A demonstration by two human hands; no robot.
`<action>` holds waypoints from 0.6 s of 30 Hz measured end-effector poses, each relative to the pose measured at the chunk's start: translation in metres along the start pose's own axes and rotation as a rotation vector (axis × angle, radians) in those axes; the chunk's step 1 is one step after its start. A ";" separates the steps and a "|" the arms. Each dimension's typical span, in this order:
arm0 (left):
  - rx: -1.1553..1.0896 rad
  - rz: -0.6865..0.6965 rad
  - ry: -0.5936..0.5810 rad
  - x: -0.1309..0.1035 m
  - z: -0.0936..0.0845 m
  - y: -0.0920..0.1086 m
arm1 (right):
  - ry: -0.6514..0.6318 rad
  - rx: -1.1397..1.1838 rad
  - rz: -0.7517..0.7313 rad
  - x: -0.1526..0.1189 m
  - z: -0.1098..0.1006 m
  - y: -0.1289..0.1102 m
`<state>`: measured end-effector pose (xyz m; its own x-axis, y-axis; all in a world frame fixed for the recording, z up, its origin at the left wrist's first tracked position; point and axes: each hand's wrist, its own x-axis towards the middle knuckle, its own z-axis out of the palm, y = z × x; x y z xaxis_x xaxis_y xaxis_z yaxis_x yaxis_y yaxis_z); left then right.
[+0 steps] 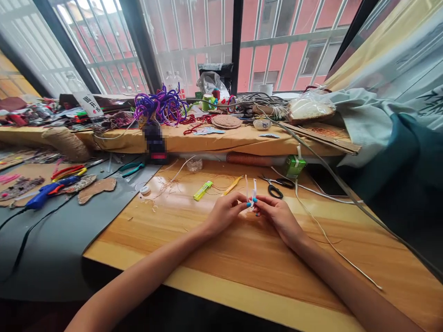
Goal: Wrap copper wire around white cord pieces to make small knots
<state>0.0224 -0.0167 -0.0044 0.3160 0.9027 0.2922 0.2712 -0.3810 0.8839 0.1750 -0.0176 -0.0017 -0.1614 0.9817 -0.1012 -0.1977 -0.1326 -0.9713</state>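
Observation:
Above the wooden table (221, 258), both hands meet at a small white piece (254, 188) with thin ends pointing up. My left hand (226, 213) pinches its left side between thumb and finger. From the right, my right hand (277, 214) is closed on the same piece, blue nails showing. Just behind the hands lie a yellow tool (234, 185) and black scissors (276, 191). A yellow-green lighter (202, 190) rests to their left. The exact shape of the held piece is partly hidden by the fingertips.
A blue glue gun (44, 196) and pliers (129, 169) lie on the grey mat (69, 240) at left. A green box (295, 166) stands behind right, near a white cord (332, 244). Purple cords (161, 106) sit on the cluttered ledge (207, 142). A long cable crosses the right side.

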 end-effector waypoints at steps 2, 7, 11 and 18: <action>-0.117 -0.048 -0.005 0.000 0.000 -0.002 | 0.038 -0.008 -0.005 0.001 -0.001 0.002; -0.261 -0.123 -0.051 0.001 0.000 -0.004 | 0.057 -0.053 -0.019 0.002 -0.002 0.003; -0.284 -0.161 -0.066 0.002 -0.001 -0.004 | -0.027 0.038 0.015 0.002 -0.001 0.001; -0.334 -0.207 -0.029 0.004 -0.002 0.001 | -0.050 0.108 0.064 0.003 -0.005 0.002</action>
<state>0.0224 -0.0133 -0.0020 0.3125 0.9457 0.0895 0.0227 -0.1017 0.9946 0.1791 -0.0138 -0.0046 -0.2241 0.9631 -0.1488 -0.2884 -0.2114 -0.9339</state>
